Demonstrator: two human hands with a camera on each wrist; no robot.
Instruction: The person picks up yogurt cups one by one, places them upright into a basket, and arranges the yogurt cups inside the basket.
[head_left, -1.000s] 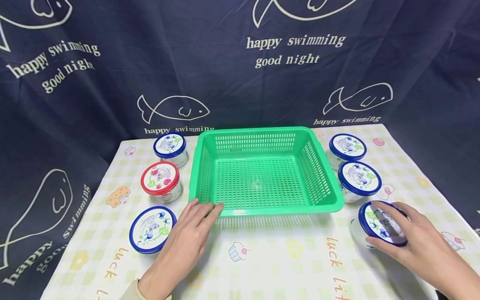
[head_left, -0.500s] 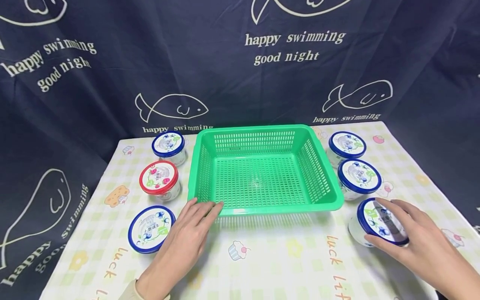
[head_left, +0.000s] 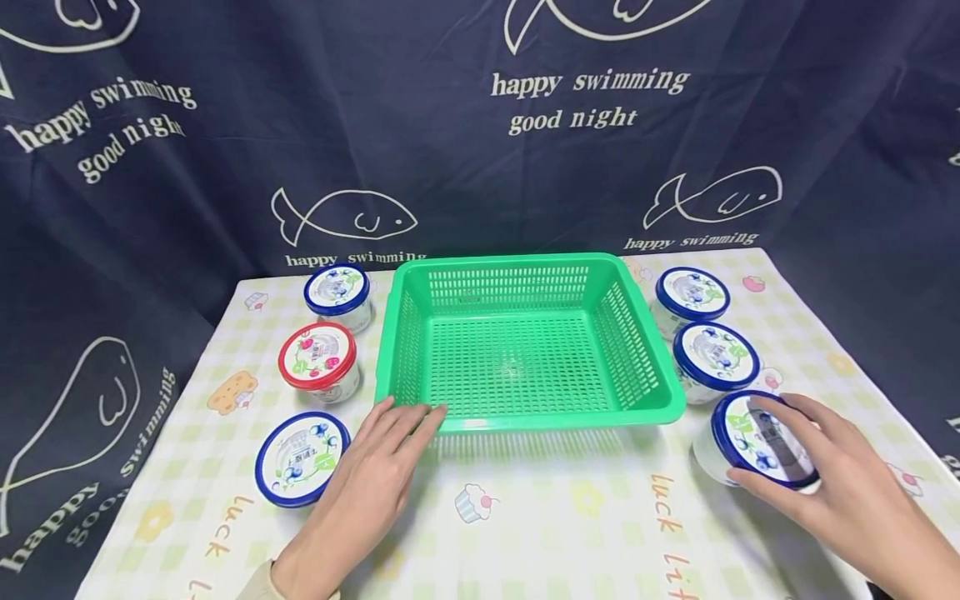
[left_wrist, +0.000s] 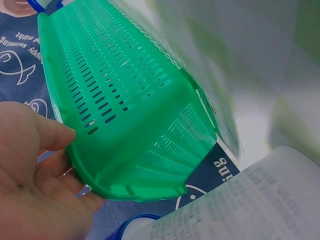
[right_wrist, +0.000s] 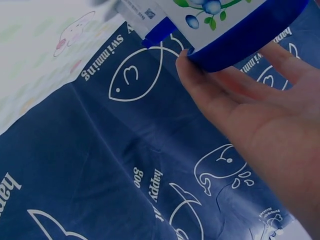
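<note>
My left hand (head_left: 367, 479) holds the near left corner of the green plastic basket (head_left: 555, 421). In the left wrist view the thumb lies on the basket's outer wall and the fingers go over the rim. At the right, my right hand (head_left: 851, 483) grips a clear tub (head_left: 742, 433) by its blue lid, with thumb and fingers across its edge. The tub stands slightly tilted, and my hand hides part of the lid. From below, the right wrist view shows the blue lid rim (right_wrist: 250, 42) against the fingers. Inside the basket only the slotted floor shows.
Left of the basket are a blue-lidded tub (head_left: 337, 289), a red-lidded tub (head_left: 318, 357) and a nearer blue-lidded tub (head_left: 302, 458). Two more blue-lidded tubs, one farther back (head_left: 692, 293) and one nearer (head_left: 716, 356), line its right side. A dark fish-print curtain (head_left: 525, 183) hangs behind the checked tablecloth (head_left: 540, 533).
The tub in my right hand has shifted slightly away from me, closer to the tub behind it. My left hand and the basket have stayed in place.
</note>
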